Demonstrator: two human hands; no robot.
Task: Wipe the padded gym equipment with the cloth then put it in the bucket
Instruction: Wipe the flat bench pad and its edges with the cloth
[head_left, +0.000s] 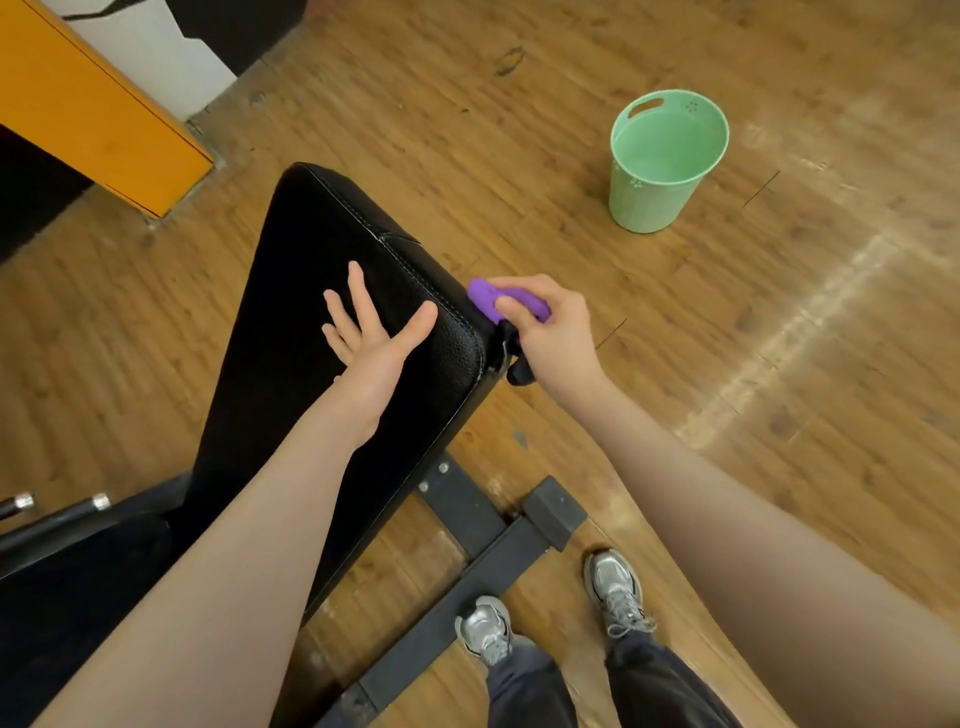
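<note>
Now wiping step, judged. Left of padded bench (322, 322): orange panel (93, 104). Left hand (371, 340) flat on bench top, fingers (358, 291) spread apart. Right hand (545, 332) at bench right edge, fingers clamped on purple cloth (485, 296), cloth touching side of pad. Next, probably: finish edge, carry cloth to green bucket (667, 161), well apart right of bench, bare wooden floor (597, 249) between.

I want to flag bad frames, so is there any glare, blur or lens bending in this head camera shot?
Head view: a bright glare streak crosses the wood floor at right; wide-angle bending bows the floorboards and stretches both forearms near the bottom edge; the black padded bench, purple cloth and green bucket look sharp, while the edges are slightly soft.
</note>
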